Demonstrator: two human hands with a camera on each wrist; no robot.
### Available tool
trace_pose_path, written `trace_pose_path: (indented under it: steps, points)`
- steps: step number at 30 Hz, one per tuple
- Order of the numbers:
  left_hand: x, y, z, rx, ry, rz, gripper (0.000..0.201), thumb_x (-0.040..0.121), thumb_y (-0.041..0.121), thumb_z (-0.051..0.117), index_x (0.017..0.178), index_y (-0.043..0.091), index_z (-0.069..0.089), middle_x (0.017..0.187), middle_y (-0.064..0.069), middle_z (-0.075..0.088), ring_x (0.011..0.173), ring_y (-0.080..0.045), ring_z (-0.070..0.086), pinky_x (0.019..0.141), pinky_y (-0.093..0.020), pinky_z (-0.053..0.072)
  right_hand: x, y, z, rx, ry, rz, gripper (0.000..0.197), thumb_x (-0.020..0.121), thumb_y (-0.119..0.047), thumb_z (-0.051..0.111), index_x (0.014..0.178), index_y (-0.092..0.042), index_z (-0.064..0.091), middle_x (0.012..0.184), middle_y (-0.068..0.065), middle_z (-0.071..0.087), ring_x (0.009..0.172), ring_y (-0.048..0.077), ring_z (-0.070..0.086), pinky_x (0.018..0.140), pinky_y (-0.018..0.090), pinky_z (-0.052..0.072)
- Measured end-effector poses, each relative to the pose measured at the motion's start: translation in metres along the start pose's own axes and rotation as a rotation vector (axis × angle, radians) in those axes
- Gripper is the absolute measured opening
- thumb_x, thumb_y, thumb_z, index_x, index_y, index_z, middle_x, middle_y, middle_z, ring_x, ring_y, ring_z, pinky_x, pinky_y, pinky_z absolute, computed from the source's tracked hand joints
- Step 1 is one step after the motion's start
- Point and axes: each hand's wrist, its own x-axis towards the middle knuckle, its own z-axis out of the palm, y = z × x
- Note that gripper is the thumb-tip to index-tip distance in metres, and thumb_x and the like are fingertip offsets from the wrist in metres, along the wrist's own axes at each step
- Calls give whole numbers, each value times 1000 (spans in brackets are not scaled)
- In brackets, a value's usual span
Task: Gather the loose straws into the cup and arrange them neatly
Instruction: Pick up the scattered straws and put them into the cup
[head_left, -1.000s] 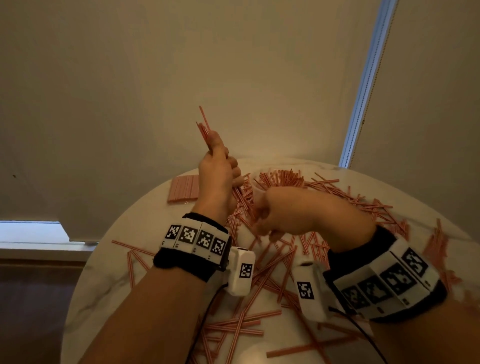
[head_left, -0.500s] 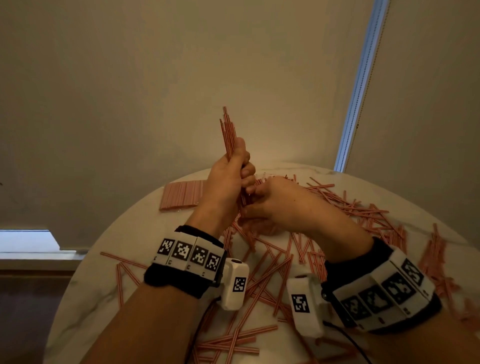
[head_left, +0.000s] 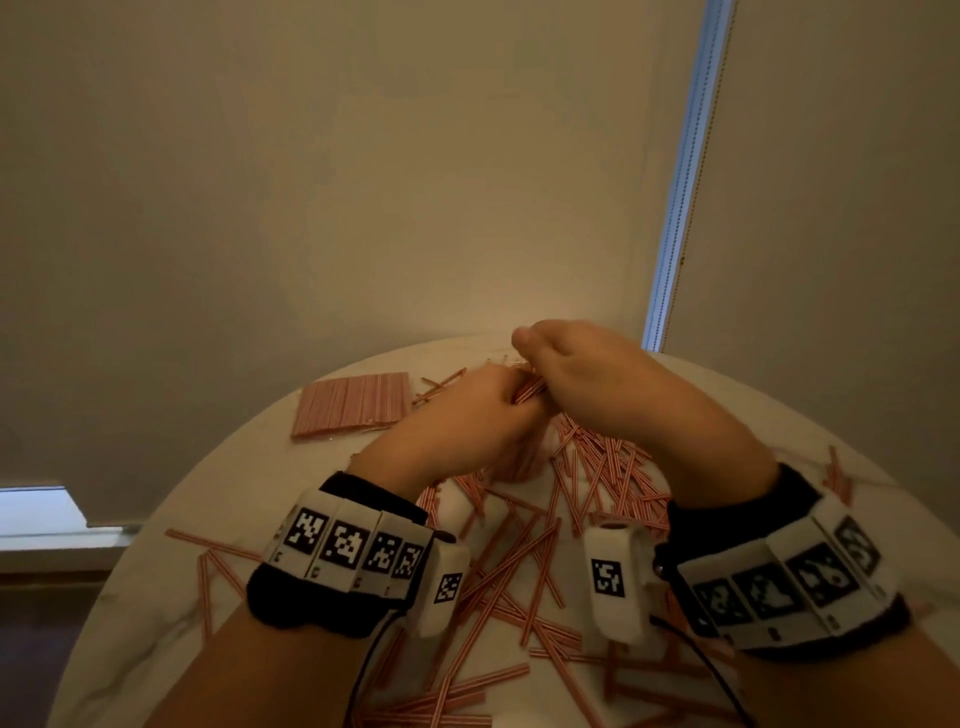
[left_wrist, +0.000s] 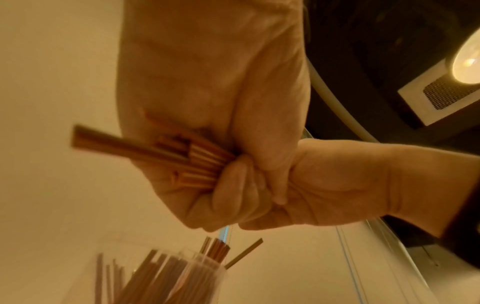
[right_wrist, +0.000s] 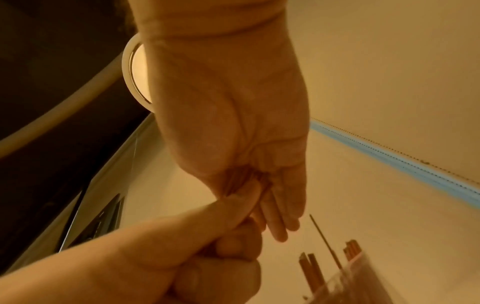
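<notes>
My left hand (head_left: 467, 415) grips a bundle of red-and-white striped straws (head_left: 530, 388) in a fist, low over the far side of the round table. My right hand (head_left: 597, 389) lies over the bundle's upper end. In the right wrist view its fingers (right_wrist: 280, 216) are straight, and the straws (right_wrist: 241, 179) sit in the crook of its thumb. In the left wrist view the bundle (left_wrist: 155, 148) sticks out unevenly from my fist. A clear cup (left_wrist: 197, 275) with several straws in it stands just below my hands, with its rim (right_wrist: 369, 279) near my right fingers. In the head view my hands hide the cup.
Many loose straws (head_left: 519, 571) lie scattered over the white marble table (head_left: 171, 597), mostly in the middle and on the right. A neat flat row of straws (head_left: 353, 405) lies at the far left. A blind-covered wall stands right behind the table.
My left hand has brought the bundle down from upright in the air to low over the far side of the table. My right hand has moved on top of it.
</notes>
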Motion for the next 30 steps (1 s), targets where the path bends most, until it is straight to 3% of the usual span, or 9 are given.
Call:
trace_pose_path:
  steps: [6, 10, 15, 18, 20, 22, 25, 28, 30]
  points:
    - [-3, -3, -15, -67, -39, -42, 14, 87, 25, 64, 98, 15, 64, 63, 3, 62, 46, -6, 49, 47, -24, 40, 7, 9, 8, -248, 156, -133, 22, 98, -42, 52, 88, -28, 65, 75, -7, 64, 69, 12, 61, 61, 30, 49]
    - [-3, -2, -19, -208, 3, -53, 50, 70, 28, 72, 115, 19, 52, 62, 0, 63, 47, -12, 51, 49, -33, 41, 9, 8, 10, -343, 211, -219, 50, 99, -51, 45, 55, -29, 49, 50, -3, 51, 50, 12, 49, 50, 30, 34]
    - [-7, -8, -31, -281, -11, -92, 82, 75, 61, 80, 142, 36, 40, 91, 0, 78, 83, -14, 76, 79, -33, 57, 10, 20, 1, -337, 275, -123, 51, 99, -50, 46, 58, -24, 60, 52, -1, 57, 52, 16, 55, 52, 30, 43]
    - [-3, -14, -34, -311, 261, -170, 76, 75, 83, 56, 132, 31, 55, 104, 5, 77, 93, -8, 74, 91, -41, 58, 8, 31, -15, -252, 415, -34, 56, 100, -50, 45, 61, -15, 65, 53, 4, 61, 50, 22, 58, 52, 27, 45]
    - [2, -12, -26, -411, 329, -216, 73, 78, 83, 50, 124, 27, 62, 103, 1, 74, 90, -11, 75, 83, -36, 62, 8, 33, -19, -205, 456, -6, 58, 100, -48, 45, 61, -11, 65, 54, 10, 62, 50, 27, 59, 53, 29, 47]
    - [5, -9, -14, -559, 270, -197, 63, 84, 77, 54, 114, 23, 67, 89, -3, 76, 75, -17, 74, 67, -30, 61, 9, 29, -13, -207, 444, -9, 59, 100, -48, 45, 60, -10, 65, 54, 10, 62, 49, 26, 58, 52, 29, 45]
    - [8, -13, -7, -552, 275, -134, 43, 92, 61, 62, 93, 18, 70, 73, -6, 68, 50, -11, 52, 46, -22, 43, 10, 21, -2, -126, 430, -39, 56, 100, -53, 46, 61, -15, 61, 52, 1, 56, 47, 15, 51, 50, 28, 37]
    - [9, -19, -11, -682, 347, -151, 37, 95, 48, 65, 85, 13, 62, 71, -9, 52, 49, -10, 37, 44, -19, 32, 10, 19, 0, 68, 412, -70, 44, 94, -64, 48, 80, -26, 65, 68, -8, 63, 62, 3, 60, 56, 25, 45]
    - [8, -21, -14, -778, 367, -165, 32, 97, 42, 65, 82, 14, 57, 68, -2, 46, 51, -9, 34, 46, -20, 30, 10, 21, 1, 114, 390, -101, 39, 92, -63, 52, 82, -29, 67, 62, -16, 59, 57, -3, 55, 51, 15, 38]
